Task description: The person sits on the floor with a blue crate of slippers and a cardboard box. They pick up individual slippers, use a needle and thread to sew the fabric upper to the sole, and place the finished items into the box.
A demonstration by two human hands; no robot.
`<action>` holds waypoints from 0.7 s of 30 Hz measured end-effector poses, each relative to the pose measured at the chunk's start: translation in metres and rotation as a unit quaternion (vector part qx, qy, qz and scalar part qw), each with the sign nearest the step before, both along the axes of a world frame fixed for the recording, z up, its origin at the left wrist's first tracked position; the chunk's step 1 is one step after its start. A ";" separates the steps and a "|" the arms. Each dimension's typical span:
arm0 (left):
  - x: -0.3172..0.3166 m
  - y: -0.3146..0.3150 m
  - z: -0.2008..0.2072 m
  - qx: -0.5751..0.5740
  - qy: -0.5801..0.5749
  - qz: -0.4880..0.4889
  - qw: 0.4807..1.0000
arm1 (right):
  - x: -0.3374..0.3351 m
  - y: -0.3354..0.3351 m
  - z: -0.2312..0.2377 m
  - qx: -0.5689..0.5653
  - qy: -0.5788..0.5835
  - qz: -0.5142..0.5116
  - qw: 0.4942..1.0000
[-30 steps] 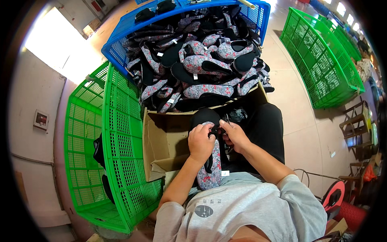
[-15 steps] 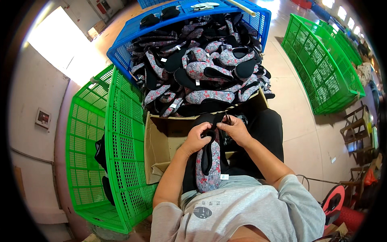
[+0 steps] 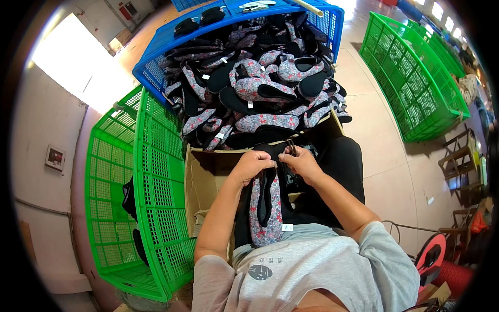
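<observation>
A floral slipper (image 3: pixel 258 229), grey with red flowers and a black lining, lies lengthwise over my lap with its opening up. A small white tag sticks out from its right side. My left hand (image 3: pixel 253 165) pinches the far end of the slipper between thumb and fingers. Close beside it, my right hand (image 3: pixel 300 162) is closed around small dark scissors (image 3: pixel 291 147), whose tip is hard to make out. The right fingertips sit at the slipper's far edge, almost meeting the left ones. Whether they grip a thread there is too small to tell.
A blue crate (image 3: pixel 150 67) heaped with matching floral slippers stands ahead. Between it and my lap is an open cardboard box (image 3: pixel 200 179). Green crates (image 3: pixel 163 208) rise close on my left; another green crate (image 3: pixel 416 78) stands on the floor at right, near wooden racks (image 3: pixel 460 161).
My hands have lifted slightly at the slipper's far end, and the left fingers have shifted their pinch. The scissors in my right hand have turned more upright. The view has shifted a little.
</observation>
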State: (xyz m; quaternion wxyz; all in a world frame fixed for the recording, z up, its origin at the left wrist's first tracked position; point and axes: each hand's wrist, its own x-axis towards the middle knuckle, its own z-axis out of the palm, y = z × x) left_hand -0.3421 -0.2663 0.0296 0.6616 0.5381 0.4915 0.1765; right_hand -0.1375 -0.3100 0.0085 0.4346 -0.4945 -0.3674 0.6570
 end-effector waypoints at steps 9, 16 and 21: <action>-0.005 0.010 -0.009 -0.058 -0.078 0.035 0.995 | 0.032 -0.023 0.018 -0.014 -0.055 0.078 0.995; -0.001 0.014 -0.004 -0.108 -0.077 0.045 0.990 | 0.039 -0.026 0.008 -0.046 -0.015 0.194 0.980; 0.002 0.014 0.000 -0.118 -0.082 0.047 0.988 | 0.036 -0.017 0.004 -0.057 -0.020 0.230 0.971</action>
